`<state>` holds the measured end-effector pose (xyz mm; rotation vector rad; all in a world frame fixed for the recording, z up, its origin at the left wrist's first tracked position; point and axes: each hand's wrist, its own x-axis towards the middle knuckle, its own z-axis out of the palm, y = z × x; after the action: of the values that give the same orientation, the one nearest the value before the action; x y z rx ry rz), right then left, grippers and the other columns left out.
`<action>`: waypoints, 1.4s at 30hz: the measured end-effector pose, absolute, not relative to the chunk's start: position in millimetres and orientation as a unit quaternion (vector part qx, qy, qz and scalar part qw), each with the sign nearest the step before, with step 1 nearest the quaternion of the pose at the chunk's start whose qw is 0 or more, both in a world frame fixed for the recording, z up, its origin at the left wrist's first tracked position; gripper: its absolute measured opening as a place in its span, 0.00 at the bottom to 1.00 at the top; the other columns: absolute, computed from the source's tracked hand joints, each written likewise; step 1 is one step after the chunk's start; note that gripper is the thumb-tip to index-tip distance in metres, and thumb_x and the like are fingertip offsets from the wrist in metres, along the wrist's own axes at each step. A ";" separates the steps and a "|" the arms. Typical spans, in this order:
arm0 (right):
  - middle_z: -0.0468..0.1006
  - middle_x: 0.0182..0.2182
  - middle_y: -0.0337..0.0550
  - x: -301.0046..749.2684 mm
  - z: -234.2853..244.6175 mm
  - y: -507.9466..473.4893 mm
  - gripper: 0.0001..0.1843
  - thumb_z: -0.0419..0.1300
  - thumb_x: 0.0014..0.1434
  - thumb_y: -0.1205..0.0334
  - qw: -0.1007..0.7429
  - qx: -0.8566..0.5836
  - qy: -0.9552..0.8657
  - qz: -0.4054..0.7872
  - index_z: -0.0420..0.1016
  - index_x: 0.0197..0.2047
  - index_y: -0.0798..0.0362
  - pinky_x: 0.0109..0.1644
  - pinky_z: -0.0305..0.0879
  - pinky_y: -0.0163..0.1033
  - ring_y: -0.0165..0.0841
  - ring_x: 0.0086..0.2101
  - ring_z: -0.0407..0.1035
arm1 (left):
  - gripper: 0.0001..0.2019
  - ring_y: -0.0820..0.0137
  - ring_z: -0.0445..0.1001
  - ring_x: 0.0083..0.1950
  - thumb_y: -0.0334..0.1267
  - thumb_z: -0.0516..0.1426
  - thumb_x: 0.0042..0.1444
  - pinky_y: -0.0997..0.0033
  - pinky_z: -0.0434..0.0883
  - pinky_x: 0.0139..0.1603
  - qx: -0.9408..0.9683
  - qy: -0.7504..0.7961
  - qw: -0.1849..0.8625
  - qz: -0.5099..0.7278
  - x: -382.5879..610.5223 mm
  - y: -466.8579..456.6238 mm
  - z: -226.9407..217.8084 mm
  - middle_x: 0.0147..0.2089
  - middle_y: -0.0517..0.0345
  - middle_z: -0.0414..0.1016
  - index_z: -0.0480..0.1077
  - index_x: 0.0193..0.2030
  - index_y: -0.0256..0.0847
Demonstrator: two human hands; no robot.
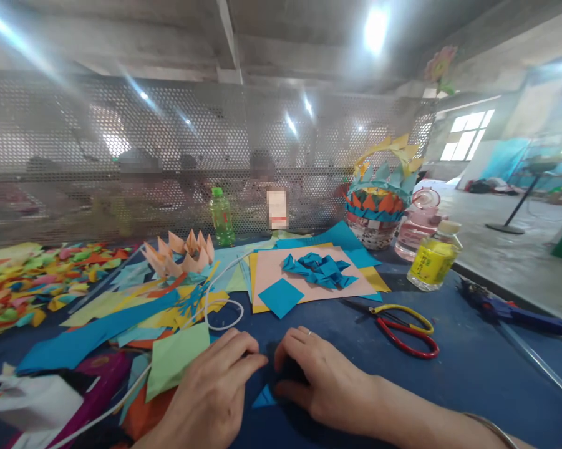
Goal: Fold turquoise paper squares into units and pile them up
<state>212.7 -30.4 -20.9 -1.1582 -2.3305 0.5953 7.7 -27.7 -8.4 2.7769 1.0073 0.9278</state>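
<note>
My left hand (219, 380) rests low over the table, its fingers bent and the thumb a little apart, with nothing visible in them. A light green paper square (180, 355) lies against its left side. My right hand (315, 374) arches over the table, fingers curved down. Its thumb presses the edge of a small folded blue paper piece (264, 399) between the hands; part of that piece is hidden. Ahead lie a flat blue paper square (281, 297) and several folded blue paper pieces (318, 269) on a pale pink sheet (271, 262).
Scissors (406, 327) and a glue gun (519, 312) lie to the right. A folded-paper basket (378, 199), a pink bottle (417, 231) and a yellow-labelled bottle (434, 259) stand behind. Left are paper scraps (51, 274), an orange paper ring (178, 255), a white cable (206, 299) and a white adapter (35, 402).
</note>
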 end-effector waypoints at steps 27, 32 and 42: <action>0.79 0.32 0.42 250.4 -31.6 22.0 0.09 0.55 0.58 0.71 0.359 -0.491 -0.790 0.076 0.76 0.36 0.53 0.38 0.65 0.36 0.34 0.33 0.72 | 0.17 0.66 0.72 0.42 0.22 0.43 0.59 0.69 0.69 0.44 0.885 0.345 0.086 0.300 4.2 -22.3 -19.4 0.40 0.54 0.71 0.69 0.39 0.42; 0.80 0.33 0.44 250.7 -31.8 25.7 0.09 0.55 0.61 0.70 0.326 -0.489 -0.806 0.070 0.77 0.38 0.54 0.42 0.65 0.38 0.36 0.36 0.73 | 0.17 0.66 0.72 0.41 0.23 0.43 0.59 0.68 0.69 0.42 0.887 0.341 0.093 0.297 4.7 -23.7 -20.6 0.40 0.53 0.71 0.69 0.40 0.41; 0.70 0.55 0.57 236.0 -36.9 37.2 0.25 0.62 0.58 0.58 0.246 -0.518 -0.816 0.069 0.67 0.57 0.57 0.58 0.59 0.52 0.48 0.55 0.65 | 0.16 0.65 0.71 0.41 0.22 0.44 0.59 0.67 0.68 0.42 0.890 0.335 0.107 0.290 3.7 -26.1 -19.6 0.39 0.54 0.71 0.69 0.39 0.41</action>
<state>236.0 37.2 -36.9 -1.4137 -2.2277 0.1882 3.7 -26.1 -19.6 2.6205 0.9870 0.8548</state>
